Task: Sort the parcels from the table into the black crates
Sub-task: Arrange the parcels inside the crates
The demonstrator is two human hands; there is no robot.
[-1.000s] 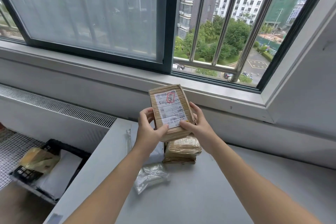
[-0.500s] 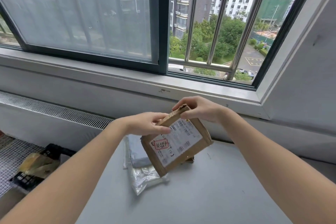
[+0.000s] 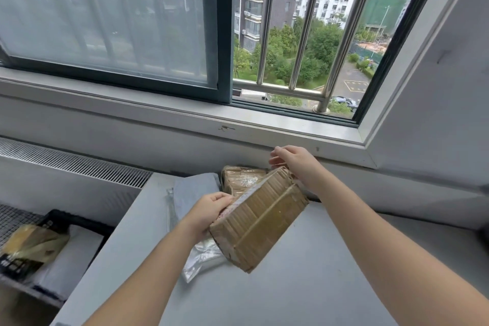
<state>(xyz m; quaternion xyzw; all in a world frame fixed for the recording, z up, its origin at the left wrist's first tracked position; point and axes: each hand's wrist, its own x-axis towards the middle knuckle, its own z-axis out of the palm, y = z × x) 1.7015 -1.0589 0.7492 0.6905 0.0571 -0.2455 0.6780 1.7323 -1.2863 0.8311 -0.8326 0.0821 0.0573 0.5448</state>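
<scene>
A flat brown cardboard parcel wrapped in tape hangs tilted above the grey table, its plain side toward me. My left hand grips its lower left edge. My right hand sits at its upper corner, fingers loosely bent over the edge. Behind it lies another taped brown parcel, beside a grey bag parcel and a clear plastic bag parcel. A black crate stands on the floor at the left, holding a white parcel and a yellow-brown parcel.
A window sill and wall run along the table's far side. A radiator grille lies at the left behind the crate. The table's left edge drops to the floor beside the crate.
The brown parcel has been turned over, so its label now faces away and the plain taped side shows. Both hands have shifted along its edges as it rotated and lowered.
</scene>
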